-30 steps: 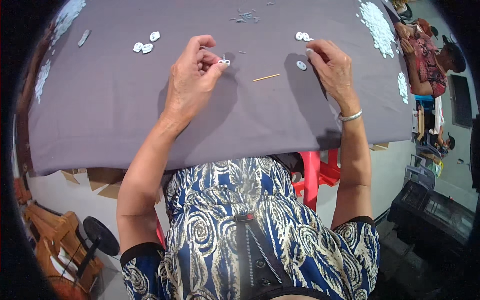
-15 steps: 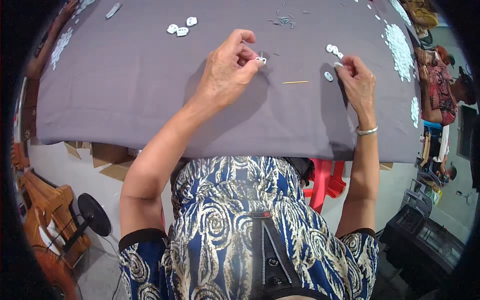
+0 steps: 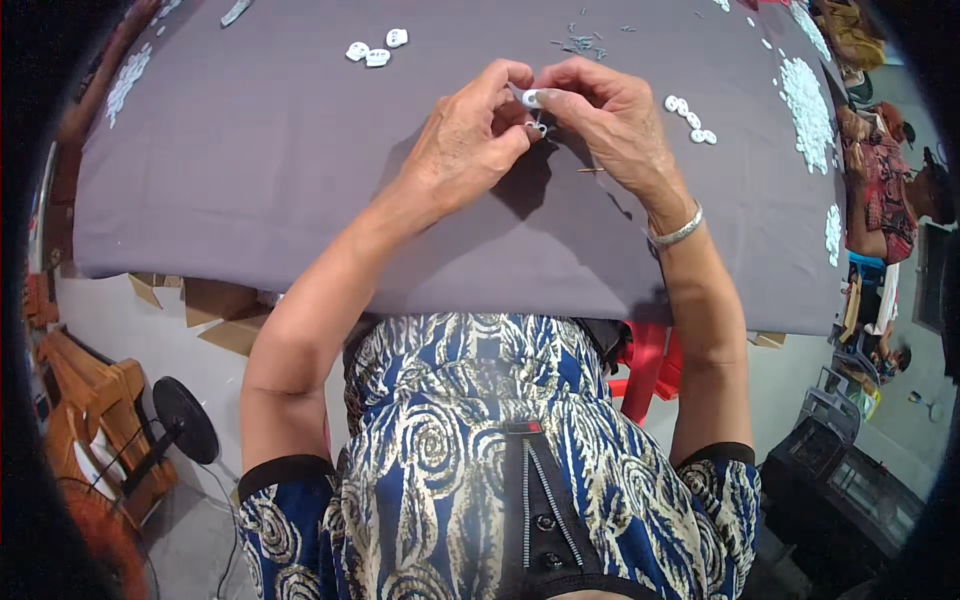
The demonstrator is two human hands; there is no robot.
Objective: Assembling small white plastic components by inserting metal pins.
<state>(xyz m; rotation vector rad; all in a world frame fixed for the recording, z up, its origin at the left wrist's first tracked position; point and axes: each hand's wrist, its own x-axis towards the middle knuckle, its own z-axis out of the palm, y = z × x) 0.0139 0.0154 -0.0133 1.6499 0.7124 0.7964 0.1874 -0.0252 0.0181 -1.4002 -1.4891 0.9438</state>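
Above the middle of the grey cloth, both hands meet fingertip to fingertip. My left hand [image 3: 450, 150] is closed on a small white plastic piece with round holes [image 3: 538, 130], pinched between thumb and fingers. A thin upright grey pin or spring shows just over that piece. Pinched in my right hand [image 3: 620, 125] is a white oval piece [image 3: 531, 98], held right above the left hand's piece. The fingers partly cover both parts, so I cannot tell whether they touch. A thin wooden toothpick [image 3: 591, 170] lies below my right hand.
Three white pieces [image 3: 376, 58] sit together at the upper left. Small grey pins or springs [image 3: 582, 46] are scattered at the far middle. Several white ovals [image 3: 693, 121] lie right of my right hand, with a large white pile [image 3: 805, 110] near the right edge.
My right hand has moved left from the loose ovals, carrying a white oval piece to above my left hand. My left hand still pinches its white piece.
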